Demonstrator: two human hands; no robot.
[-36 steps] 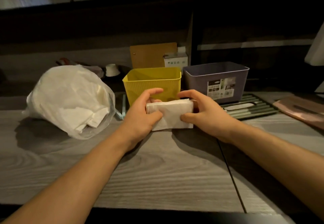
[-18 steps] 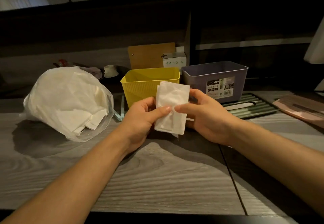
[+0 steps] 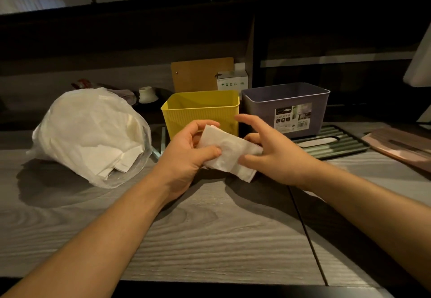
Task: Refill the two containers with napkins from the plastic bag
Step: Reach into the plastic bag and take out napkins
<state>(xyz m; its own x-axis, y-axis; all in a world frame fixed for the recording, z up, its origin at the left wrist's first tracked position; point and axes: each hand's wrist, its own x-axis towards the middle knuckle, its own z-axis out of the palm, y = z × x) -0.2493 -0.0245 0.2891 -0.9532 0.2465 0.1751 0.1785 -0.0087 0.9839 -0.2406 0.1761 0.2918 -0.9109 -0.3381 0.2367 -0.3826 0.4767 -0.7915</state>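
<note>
A white stack of napkins (image 3: pixel 229 151) hangs tilted above the table, just in front of the yellow container (image 3: pixel 201 113). My left hand (image 3: pixel 186 155) grips its left end, thumb on top and fingers curled round the far side. My right hand (image 3: pixel 271 150) is beside the stack's right end with fingers spread; its thumb touches the near edge. The purple container (image 3: pixel 286 108) stands right of the yellow one. Both look empty from here. The clear plastic bag (image 3: pixel 91 134) full of napkins lies at the left.
A dark ribbed tray (image 3: pixel 335 143) lies under and right of the purple container. A pinkish board (image 3: pixel 401 146) sits at the far right. Behind the containers stand a brown board (image 3: pixel 200 73), a small white box (image 3: pixel 232 83) and a white cup (image 3: pixel 147 93).
The napkin stack rose off the table, stood upright, and now lies tilted down to the right. My right hand has loosened from a pinch to spread fingers.
</note>
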